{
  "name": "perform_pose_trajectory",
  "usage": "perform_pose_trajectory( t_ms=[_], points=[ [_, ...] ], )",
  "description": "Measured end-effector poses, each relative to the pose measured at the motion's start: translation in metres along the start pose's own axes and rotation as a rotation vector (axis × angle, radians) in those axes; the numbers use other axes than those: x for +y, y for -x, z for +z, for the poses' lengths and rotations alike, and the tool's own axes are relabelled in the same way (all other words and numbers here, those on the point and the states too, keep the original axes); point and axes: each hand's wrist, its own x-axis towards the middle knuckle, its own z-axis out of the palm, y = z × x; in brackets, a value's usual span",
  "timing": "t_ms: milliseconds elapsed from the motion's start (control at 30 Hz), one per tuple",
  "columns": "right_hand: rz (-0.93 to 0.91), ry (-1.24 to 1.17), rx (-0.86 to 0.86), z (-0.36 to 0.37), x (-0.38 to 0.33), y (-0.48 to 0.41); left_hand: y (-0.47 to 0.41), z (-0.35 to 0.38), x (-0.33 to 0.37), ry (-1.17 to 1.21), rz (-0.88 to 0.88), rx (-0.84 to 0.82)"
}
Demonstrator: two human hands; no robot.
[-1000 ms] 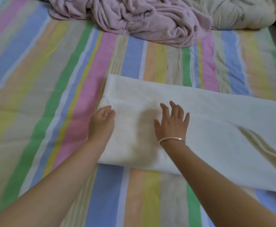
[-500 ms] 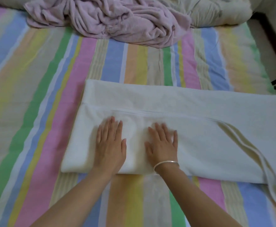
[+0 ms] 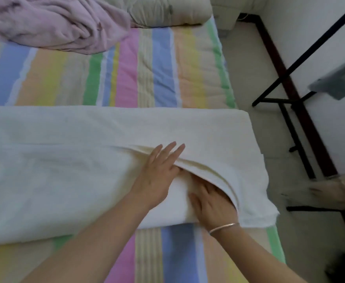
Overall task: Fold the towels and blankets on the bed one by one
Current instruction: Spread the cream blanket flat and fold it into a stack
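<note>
A long white towel (image 3: 65, 156), folded lengthwise, lies across the striped bed (image 3: 157, 78) and reaches its right edge. My left hand (image 3: 157, 176) lies flat on top of the towel with straight fingers, beside a loose flap near the right end. My right hand (image 3: 210, 203), with a silver bangle at the wrist, rests on the towel with its fingertips tucked under that raised flap. A crumpled pink blanket (image 3: 51, 23) is heaped at the far left of the bed.
A cream quilt or pillow (image 3: 167, 11) lies at the head of the bed. Right of the bed is tiled floor (image 3: 249, 82), a black metal rack frame (image 3: 290, 99) and a white wall. A grey cloth (image 3: 339, 82) hangs at the far right.
Both hands have slid along the towel from its left end to its right end, and the view turned right. The right fingertips now lie under a raised flap.
</note>
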Motion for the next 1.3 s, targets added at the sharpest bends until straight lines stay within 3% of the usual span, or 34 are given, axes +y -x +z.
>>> perform_pose_trajectory(
  t_ms=[100, 200, 233, 300, 333, 433, 500, 667, 867, 933, 1067, 1200, 1233, 1300],
  points=[
    [-0.391, 0.024, 0.013, -0.017, 0.052, -0.041, -0.032, 0.006, 0.007, -0.070, -0.117, -0.025],
    [-0.669, 0.184, 0.174, -0.048, 0.091, -0.094, -0.045, 0.010, 0.010, -0.105, -0.277, -0.013],
    [-0.630, 0.260, 0.241, -0.057, 0.104, -0.106, -0.048, 0.012, 0.011, -0.105, -0.324, -0.029],
    [-0.305, 0.362, 0.286, -0.075, 0.126, -0.113, -0.054, 0.016, 0.015, -0.090, -0.394, -0.081],
    [-0.117, 0.338, 0.234, -0.083, 0.134, -0.111, -0.058, 0.018, 0.018, -0.069, -0.419, -0.100],
    [0.289, 0.032, -0.163, -0.085, 0.144, -0.092, -0.075, 0.024, 0.026, 0.037, -0.424, -0.088],
    [0.440, -0.231, -0.317, -0.077, 0.146, -0.080, -0.088, 0.028, 0.032, 0.102, -0.404, -0.064],
    [0.687, -0.505, -0.250, -0.068, 0.160, -0.066, -0.121, 0.027, 0.043, 0.158, -0.444, -0.147],
    [0.670, -0.570, -0.376, -0.072, 0.166, -0.044, -0.140, 0.024, 0.049, 0.234, -0.459, -0.192],
    [0.606, -0.552, -0.334, -0.068, 0.164, -0.040, -0.147, 0.026, 0.053, 0.295, -0.458, -0.189],
    [0.538, -0.649, -0.091, -0.064, 0.166, -0.043, -0.166, 0.025, 0.065, 0.387, -0.520, -0.185],
    [0.525, -0.854, 0.092, -0.071, 0.175, -0.051, -0.175, 0.020, 0.072, 0.377, -0.539, 0.111],
    [0.555, -0.859, 0.088, -0.070, 0.180, -0.053, -0.175, 0.022, 0.073, 0.358, -0.527, 0.160],
    [0.601, -0.734, -0.029, -0.060, 0.189, -0.056, -0.175, 0.032, 0.073, 0.298, -0.492, 0.102]
  ],
)
